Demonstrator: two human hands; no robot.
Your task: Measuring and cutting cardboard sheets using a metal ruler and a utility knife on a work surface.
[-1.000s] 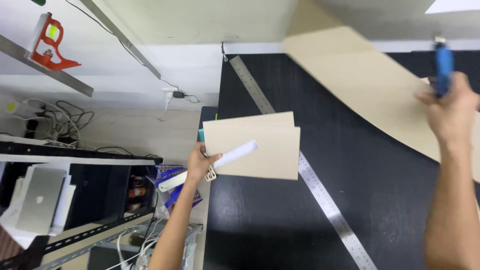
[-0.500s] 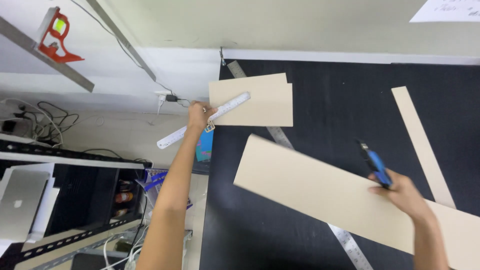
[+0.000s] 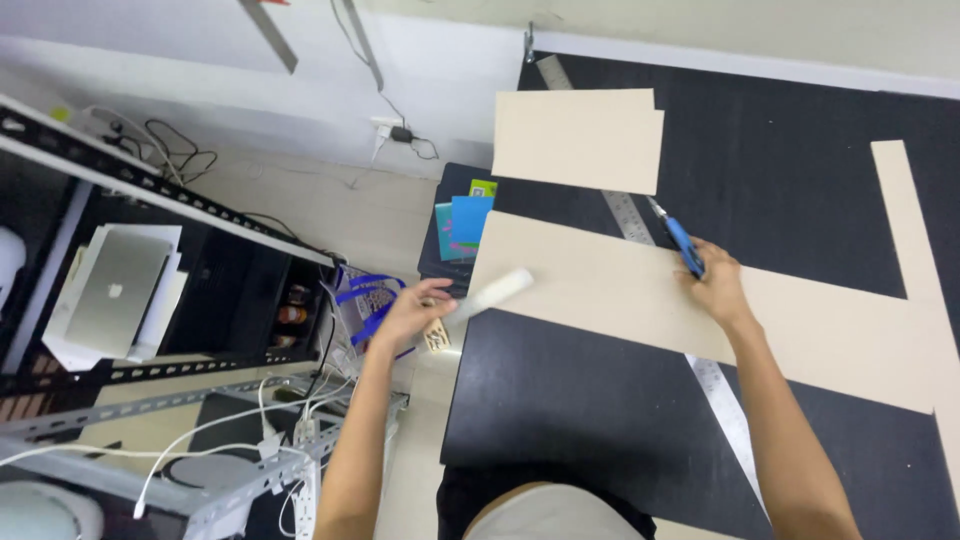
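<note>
My left hand (image 3: 410,315) grips a short white ruler (image 3: 492,294), held off the table's left edge with its tip over a long tan cardboard sheet (image 3: 620,290). My right hand (image 3: 715,285) rests on that sheet and holds a blue utility knife (image 3: 680,238) with the blade pointing up and away. The sheet lies across a black table (image 3: 570,400). A smaller tan cardboard piece (image 3: 578,138) lies farther back.
A long steel ruler (image 3: 722,395) runs diagonally under the sheet. A narrow cardboard strip (image 3: 905,215) lies at the right. Blue and green cards (image 3: 462,222) sit at the table's left edge. A shelf with a laptop (image 3: 110,295) and cables stands left.
My left hand has drawn back from the smaller piece toward me with the white ruler. The long sheet now lies flat on the table, my right hand pressing it with the knife.
</note>
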